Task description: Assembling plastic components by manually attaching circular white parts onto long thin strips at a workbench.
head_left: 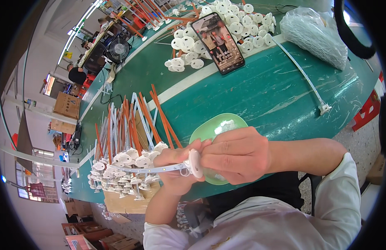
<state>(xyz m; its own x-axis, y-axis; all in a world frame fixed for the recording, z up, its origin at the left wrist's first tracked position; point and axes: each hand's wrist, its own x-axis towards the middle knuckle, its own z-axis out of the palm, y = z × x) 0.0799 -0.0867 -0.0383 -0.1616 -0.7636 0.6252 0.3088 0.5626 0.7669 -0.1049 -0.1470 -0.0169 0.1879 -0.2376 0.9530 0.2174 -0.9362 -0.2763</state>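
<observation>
In front of me my left hand (174, 182) is closed around a white round cap (195, 163) with a narrow LED strip (153, 170) fixed to it. The strip points out to the left, and a thin wire loop shows beside the cap. My right hand (241, 155) has its fingers curled and pressed together against the right side of the same cap. Whether those fingers also pinch something small is hidden. Partly behind my hands stands a light green bowl (201, 132) with small pale pieces (224, 126) in it.
To the left, several white caps (124, 158) with orange and pale strips lie heaped on cardboard (126, 203). A phone (218, 41) leans against more caps (238, 25) at the far side. One strip (301, 71) and a clear plastic bag (311, 35) lie right on the green table (268, 112).
</observation>
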